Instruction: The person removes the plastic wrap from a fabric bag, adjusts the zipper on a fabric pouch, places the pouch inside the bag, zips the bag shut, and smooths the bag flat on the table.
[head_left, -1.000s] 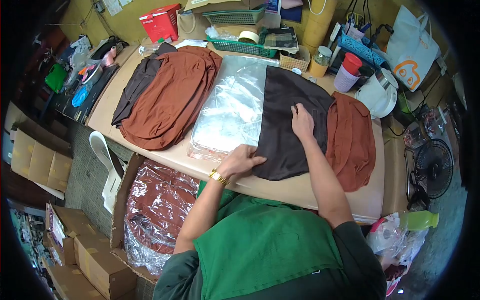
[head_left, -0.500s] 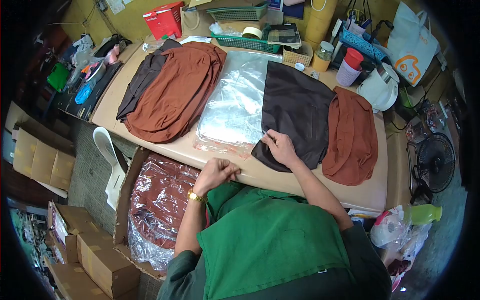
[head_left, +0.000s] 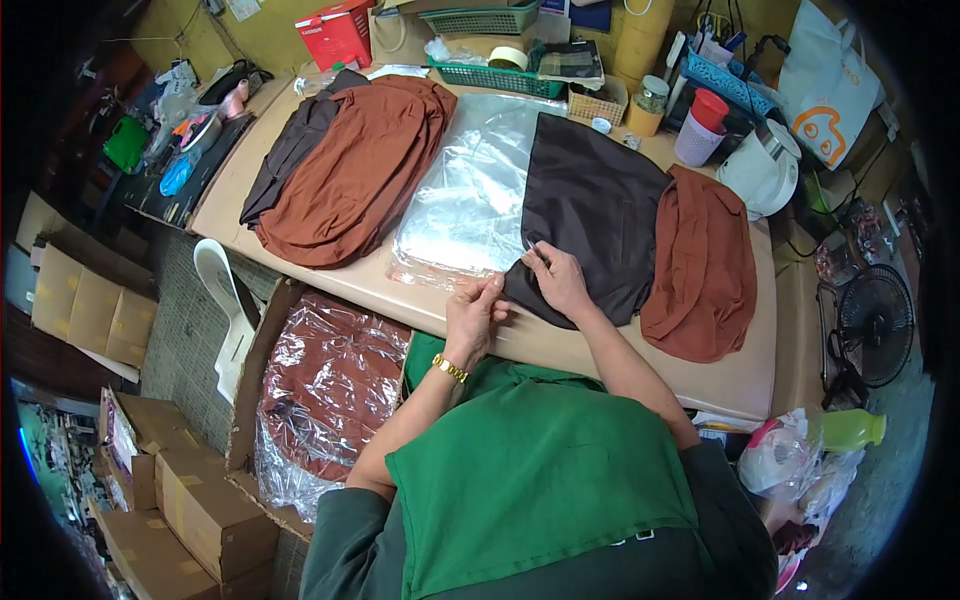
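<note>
A dark brown cloth piece [head_left: 595,215] lies flat on the table, its left side over a stack of clear plastic bags [head_left: 462,190]. My right hand [head_left: 557,283] rests over the cloth's lower left edge, thumb and fingers pinched around something small and pale that I cannot make out. Close beside it, my left hand [head_left: 475,318] has its fingers closed at the near corner, where cloth and plastic meet. What those fingertips hold is too small to tell. Rust-brown cloth pieces lie at the right [head_left: 700,265] and, in a larger pile, at the left [head_left: 360,170].
Below the table's left front edge stands an open carton [head_left: 240,410] holding plastic-wrapped rust-brown items [head_left: 325,390]. Green baskets [head_left: 500,80], a jar [head_left: 650,95], cups [head_left: 703,130] and a white kettle [head_left: 765,170] line the back. A fan [head_left: 872,325] stands at right.
My left hand has moved right and up from the table's front edge to the near corner of the dark cloth. My right hand stays pinched at the cloth's left edge; the view has shifted slightly.
</note>
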